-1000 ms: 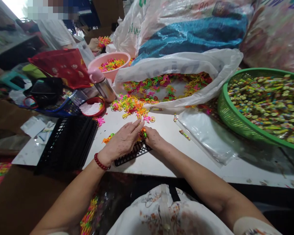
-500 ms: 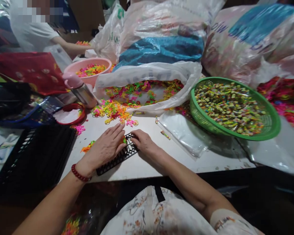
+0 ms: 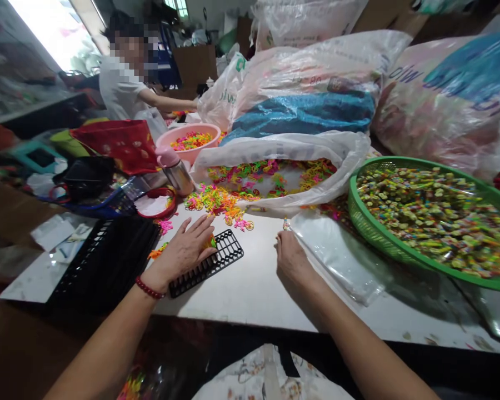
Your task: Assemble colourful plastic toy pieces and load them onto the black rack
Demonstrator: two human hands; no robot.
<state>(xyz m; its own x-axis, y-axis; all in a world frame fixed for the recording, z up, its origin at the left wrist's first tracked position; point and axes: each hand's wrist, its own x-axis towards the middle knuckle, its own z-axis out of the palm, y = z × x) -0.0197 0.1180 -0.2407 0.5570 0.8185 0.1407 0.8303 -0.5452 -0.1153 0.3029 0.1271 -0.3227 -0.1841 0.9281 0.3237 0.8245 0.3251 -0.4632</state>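
My left hand [image 3: 187, 250] lies over a black plastic abacus [image 3: 229, 253], fingers stretched out and thumb resting across its frame. Green and yellow bits of plastic show beneath the palm; how they are held is hidden. To the right, my right hand [image 3: 294, 255] is closed low over the white table [image 3: 254, 283], with a small yellowish tip showing at its pinched fingers, seemingly a small wrapped stick. Just beyond those fingers lies another small wrapped stick [image 3: 286, 224], beside a stack of clear plastic bags [image 3: 337, 250].
A green basket [image 3: 404, 264] of small wrapped pieces stands at right. Bright plastic pieces [image 3: 223, 204] spill before an open white sack [image 3: 291, 145]. Black abacuses [image 3: 108, 261] are stacked at left, near a flask [image 3: 178, 172] and red bowl [image 3: 173, 206]. A person [image 3: 123, 89] sits beyond.
My right hand has left the abacus and moved right, to where a small wrapped stick lay. My left hand stays over the abacus. The view has shifted, showing more at the left.
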